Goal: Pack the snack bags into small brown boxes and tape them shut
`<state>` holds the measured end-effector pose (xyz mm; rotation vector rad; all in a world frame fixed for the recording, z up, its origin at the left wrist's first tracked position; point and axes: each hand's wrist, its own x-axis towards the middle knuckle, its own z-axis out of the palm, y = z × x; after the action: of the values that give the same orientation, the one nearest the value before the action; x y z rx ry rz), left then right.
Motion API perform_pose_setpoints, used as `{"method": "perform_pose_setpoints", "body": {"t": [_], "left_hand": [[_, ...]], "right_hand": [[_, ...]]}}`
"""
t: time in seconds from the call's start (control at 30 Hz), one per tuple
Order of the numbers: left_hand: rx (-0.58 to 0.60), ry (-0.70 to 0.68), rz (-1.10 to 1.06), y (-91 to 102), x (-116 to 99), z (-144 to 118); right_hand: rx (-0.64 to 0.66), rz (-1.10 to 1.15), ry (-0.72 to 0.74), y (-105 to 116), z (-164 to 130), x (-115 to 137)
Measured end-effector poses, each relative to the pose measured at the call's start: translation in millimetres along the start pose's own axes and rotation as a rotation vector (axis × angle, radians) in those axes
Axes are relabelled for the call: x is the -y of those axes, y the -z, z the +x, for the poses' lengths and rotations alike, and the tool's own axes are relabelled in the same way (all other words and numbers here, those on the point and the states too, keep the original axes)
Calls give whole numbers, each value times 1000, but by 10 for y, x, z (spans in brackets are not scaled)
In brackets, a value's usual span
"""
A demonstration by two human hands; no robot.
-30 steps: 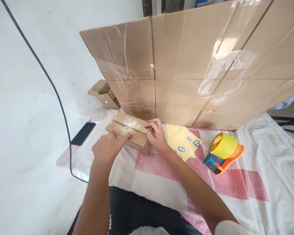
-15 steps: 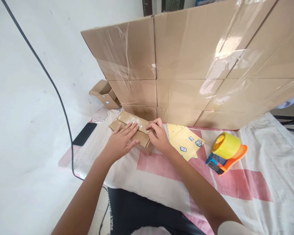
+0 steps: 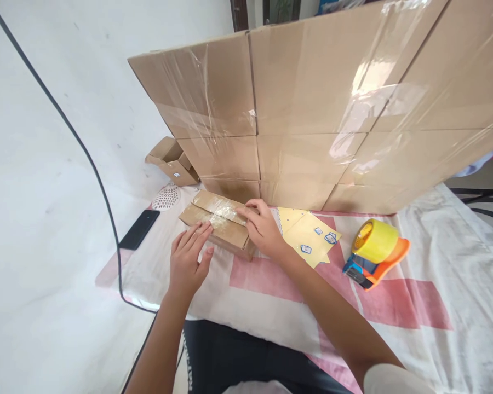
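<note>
A small flat cardboard box (image 3: 230, 230) lies on the cloth in front of me, with clear packing tape (image 3: 224, 209) across the seam of its lid. At the box's near left edge, my left hand (image 3: 191, 256) is open, its fingertips on or just over the cardboard. My right hand (image 3: 262, 224) rests at the box's right end, fingers extended over the lid beside the taped seam. It does not grip anything that I can see.
Behind the box stands a wall of taped cartons (image 3: 312, 109). Yellow sticker sheets (image 3: 308, 235) and an orange tape dispenser (image 3: 376, 254) lie to the right. Leftward are a phone (image 3: 139, 230), a white perforated dome (image 3: 166, 197), an open carton (image 3: 173, 161) and a black cable (image 3: 86, 153).
My left hand has slid off the middle of the lid toward the box's near left edge, baring the tape. The right hand's fingers have gone from bent to straighter over the lid.
</note>
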<state>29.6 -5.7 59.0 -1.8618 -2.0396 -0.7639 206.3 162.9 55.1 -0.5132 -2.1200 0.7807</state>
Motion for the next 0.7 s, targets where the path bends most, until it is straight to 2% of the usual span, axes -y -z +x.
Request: {"method": "perform_pose_setpoints", "body": {"t": [0.13, 0.2, 0.33, 0.43, 0.53, 0.6, 0.7], "left_hand": [[6, 9, -3, 2, -3, 11], [9, 23, 0, -4, -7, 11], [-3, 52, 12, -55, -39, -16], [-19, 71, 20, -109, -78, -53], [-25, 88, 26, -143, -133, -89], [-25, 108, 22, -132, -176, -101], [-8, 143, 22, -69, -262, -103]], "right_hand": [[227, -214, 230, 154, 105, 113], [270, -245, 261, 173, 151, 160], [182, -267, 135, 83, 182, 186], [102, -313, 97, -2, 181, 149], [9, -376, 8, 5, 205, 69], [-45, -357, -77, 123, 227, -5], [-144, -250, -187, 514, 184, -145]]}}
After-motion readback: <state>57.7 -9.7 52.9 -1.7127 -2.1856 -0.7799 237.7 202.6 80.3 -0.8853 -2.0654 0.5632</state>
